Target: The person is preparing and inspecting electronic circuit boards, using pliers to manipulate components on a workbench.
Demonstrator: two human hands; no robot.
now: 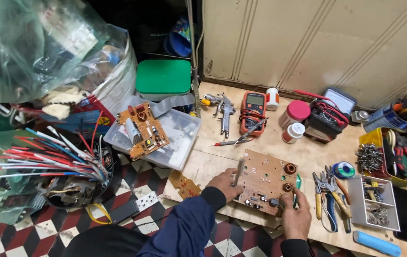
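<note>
A brown circuit board is held at both edges over the table, being steadied for inspection.

The tan rectangular circuit board with copper coils [265, 181] is kept component side up, low over the pale plywood table [308, 143], near its front edge. The left hand [224, 183] is closed on the board's left edge, thumb on top; the right hand [295, 219] is curled around the lower right corner, beside a green-handled tool [297, 186] whose grip cannot be made out clearly. The step in hand is judged to be the positioning of the board. For a next move, one hand would need to be freed while the board is kept level, and the pliers [328, 197] and the orange multimeter [254, 110] are within reach.
</note>
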